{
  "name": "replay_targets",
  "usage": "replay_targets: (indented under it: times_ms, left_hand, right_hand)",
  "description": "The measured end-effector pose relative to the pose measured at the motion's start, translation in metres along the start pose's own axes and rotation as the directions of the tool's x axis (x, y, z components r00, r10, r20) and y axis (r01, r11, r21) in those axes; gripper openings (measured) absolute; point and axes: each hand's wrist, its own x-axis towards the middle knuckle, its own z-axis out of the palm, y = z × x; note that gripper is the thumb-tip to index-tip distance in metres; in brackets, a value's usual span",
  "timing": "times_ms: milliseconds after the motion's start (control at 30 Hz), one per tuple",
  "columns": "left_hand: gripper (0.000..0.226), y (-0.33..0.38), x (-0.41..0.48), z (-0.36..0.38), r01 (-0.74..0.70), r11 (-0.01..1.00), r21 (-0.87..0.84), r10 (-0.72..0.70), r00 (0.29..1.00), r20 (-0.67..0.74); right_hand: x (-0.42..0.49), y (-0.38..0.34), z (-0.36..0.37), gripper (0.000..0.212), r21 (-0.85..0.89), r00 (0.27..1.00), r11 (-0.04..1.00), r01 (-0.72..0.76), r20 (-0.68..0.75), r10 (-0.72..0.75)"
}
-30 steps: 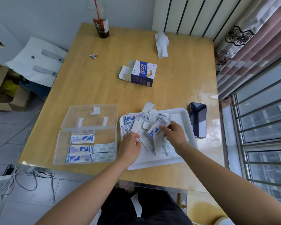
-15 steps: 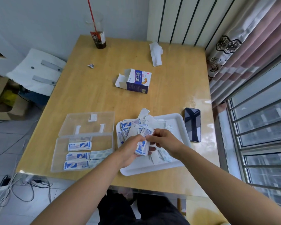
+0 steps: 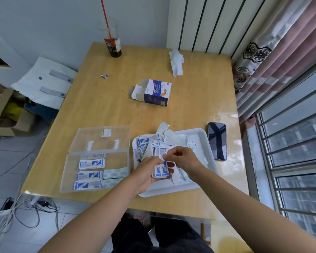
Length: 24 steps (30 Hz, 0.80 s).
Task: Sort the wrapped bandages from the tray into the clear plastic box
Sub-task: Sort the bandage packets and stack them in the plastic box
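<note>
The white tray (image 3: pixel 202 136) sits by the near edge of the tabletop (image 3: pixel 190 99), right of the middle, with a loose heap of packets (image 3: pixel 148 141) piled in its far-left part. Just left of it, at the near-left corner, the clear plastic box (image 3: pixel 67 172) lies open with its lid flat behind it and several sorted packets (image 3: pixel 91 164) in rows inside. Over the tray, both hands meet on a small stack of wrapped bandages (image 3: pixel 161 167). The left hand (image 3: pixel 144 172) cups it from below, grip closed round its lower end. The right hand (image 3: pixel 182 159) pinches its upper end.

From where I stand, they look to be squaring the stack before it goes across. I'd get the edges flush while both hands have it, then carry it in one firm hold, since such slick wrappers would likely fan out of a loose one. The bare stretch in the box's far-right part looks the natural spot, laid flat to match the rows.

A barred window (image 3: pixel 299 143) and pink curtain (image 3: pixel 281 52) run along the right edge, and a cushioned chair (image 3: pixel 44 81) stands off the left edge. On the tabletop an opened carton (image 3: pixel 155 93) lies mid-surface, and a dark phone (image 3: pixel 217 141) lies just beside the tray toward the right edge. A cup with a red straw (image 3: pixel 113 44) stands at the far-left corner, a crumpled tissue (image 3: pixel 176 63) lies near the far edge, and a tiny scrap (image 3: pixel 104 75) lies near the left edge.
</note>
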Motion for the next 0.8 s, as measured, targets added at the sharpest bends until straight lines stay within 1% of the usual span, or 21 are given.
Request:
replay_targets:
  times_ms: [33, 100, 167, 233, 367, 433, 500, 533, 667, 800]
  left_hand:
    - [0.033, 0.001, -0.001, -0.001, 0.011, 0.999, -0.031, -0.01, 1.0, 0.009]
    - [0.036, 0.001, 0.0, -0.002, 0.001, 1.0, -0.024, -0.001, 1.0, -0.011]
    - [0.035, 0.0, 0.001, -0.001, -0.018, 1.0, 0.003, 0.019, 0.998, -0.062]
    - [0.032, -0.003, 0.001, 0.0, -0.033, 0.999, 0.011, 0.034, 0.994, -0.101]
    - [0.031, -0.008, 0.001, -0.001, -0.046, 0.998, 0.043, 0.053, 0.983, -0.175]
    - [0.031, -0.009, 0.0, -0.003, -0.038, 0.999, 0.008, 0.039, 0.983, -0.18]
    - [0.032, -0.007, -0.002, -0.003, -0.031, 0.996, -0.079, 0.019, 0.99, -0.143]
    - [0.034, -0.007, -0.002, -0.003, -0.029, 0.995, -0.095, 0.016, 0.99, -0.137]
    - [0.034, -0.009, 0.0, -0.002, -0.045, 0.999, 0.016, 0.047, 0.975, -0.219]
    - [0.03, -0.011, -0.001, -0.002, -0.045, 0.999, 0.023, 0.049, 0.964, -0.26]
  right_hand:
    - [0.0, 0.0, 0.0, 0.011, 0.021, 1.0, 1.0, 0.007, -0.008, -0.007]
    - [-0.002, 0.002, 0.001, 0.009, 0.027, 1.0, 1.0, -0.008, 0.004, 0.008]
    - [-0.003, 0.005, 0.003, 0.011, 0.005, 0.999, 0.999, -0.043, 0.032, 0.043]
    - [-0.003, 0.009, 0.005, 0.013, 0.022, 0.996, 0.997, -0.077, 0.052, 0.076]
    - [-0.004, 0.012, 0.004, 0.013, 0.037, 0.998, 0.998, -0.051, 0.037, 0.05]
    - [-0.005, 0.013, 0.004, 0.012, 0.026, 0.998, 0.998, -0.051, 0.031, 0.05]
    - [-0.005, 0.013, 0.003, 0.01, 0.029, 0.999, 0.999, -0.04, 0.005, 0.04]
    - [-0.005, 0.014, 0.003, 0.009, 0.037, 0.999, 0.999, -0.034, -0.007, 0.034]
    - [-0.006, 0.015, 0.006, 0.008, 0.03, 0.999, 0.999, -0.041, 0.029, 0.04]
    - [-0.002, 0.017, 0.005, 0.022, 0.056, 0.999, 0.998, -0.011, -0.034, 0.012]
